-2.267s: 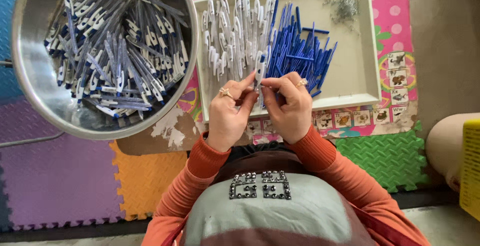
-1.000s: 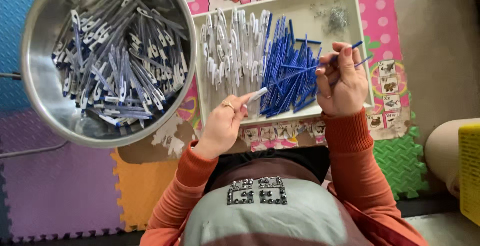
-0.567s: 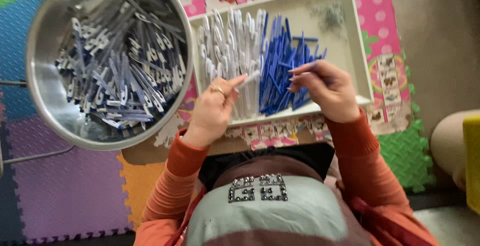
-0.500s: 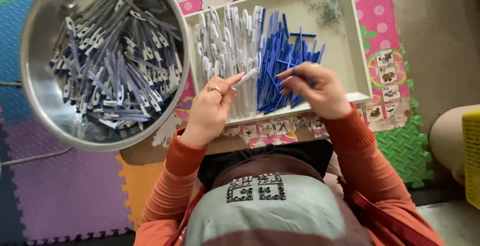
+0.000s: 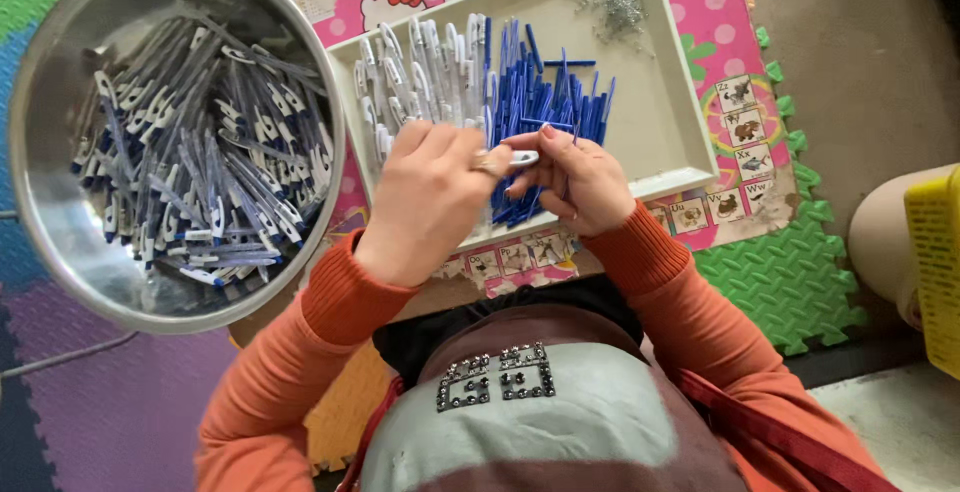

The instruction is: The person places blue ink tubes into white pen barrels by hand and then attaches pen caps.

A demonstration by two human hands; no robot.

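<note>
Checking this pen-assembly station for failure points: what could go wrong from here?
1. The left hand and right hand work a small white part above the tray; a slip could drop it into the blue parts and mix the sorted piles.
2. The loose small metal bits lie unfenced in the tray corner and may scatter if it is bumped.
3. The steel bowl of pens is heaped and sits against the tray; it could tip or spill.

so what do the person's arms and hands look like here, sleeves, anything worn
Both arms are covered to the wrist by long orange sleeves with ribbed cuffs. The left hand is bare apart from a ring on one finger. The right hand is bare too; no ring is visible on it. No gloves, no watch or bracelet in view.
</note>
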